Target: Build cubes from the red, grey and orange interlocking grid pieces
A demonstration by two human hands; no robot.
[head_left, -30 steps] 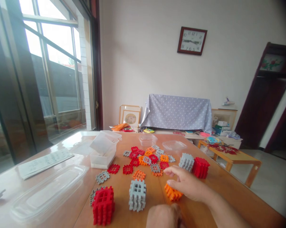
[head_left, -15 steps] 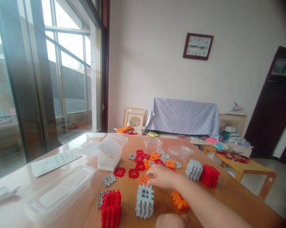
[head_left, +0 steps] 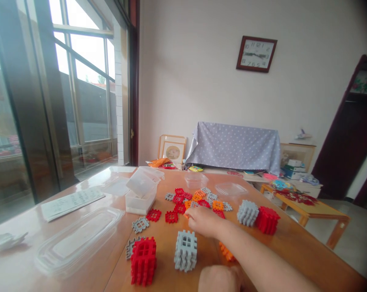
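Observation:
My right hand reaches across the wooden table, fingers closed over an orange waffle tile of which only a sliver shows. Just beyond it lies a pile of loose red, orange and grey tiles. A short orange stack lies under my right forearm. My left hand rests curled at the bottom edge, mostly cut off. In front of it stand a grey cube and a red cube. Another grey cube and red cube sit to the right.
An open clear plastic box stands left of the pile, and a long clear lid lies nearer left. A printed sheet is by the window. Two small clear dishes sit at the far edge. A low side table stands beyond.
My right hand left the orange stack, moved left and forward to the loose orange tile and closed over it. The view has shifted slightly; the left hand stayed low.

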